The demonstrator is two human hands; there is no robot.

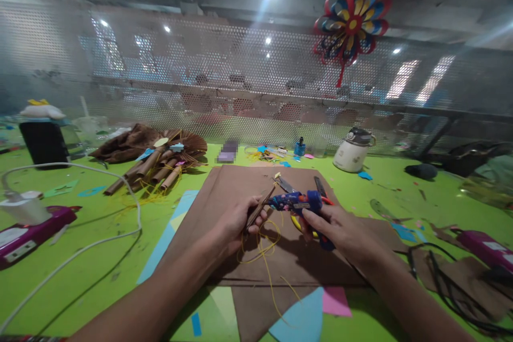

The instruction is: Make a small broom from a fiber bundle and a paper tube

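My left hand (249,218) is closed round a small folded piece of brown paper (261,206), held tilted above the table. My right hand (328,224) grips a blue hot glue gun (298,202), whose nozzle points left and meets or nearly meets the brown paper; I cannot tell which. Yellow string (262,251) hangs in loops below my left hand. Under both hands lies a large brown paper sheet (224,187). Behind the glue gun, partly hidden by it, are scissors (285,184) and another tool with a dark blade (319,186).
Rolled brown paper tubes (152,168) lie at the back left. A white cable (138,214) crosses the left side near a purple power strip (38,235). At the right are a lidded white bottle (352,152), black cables (435,272) and another purple power strip (484,248).
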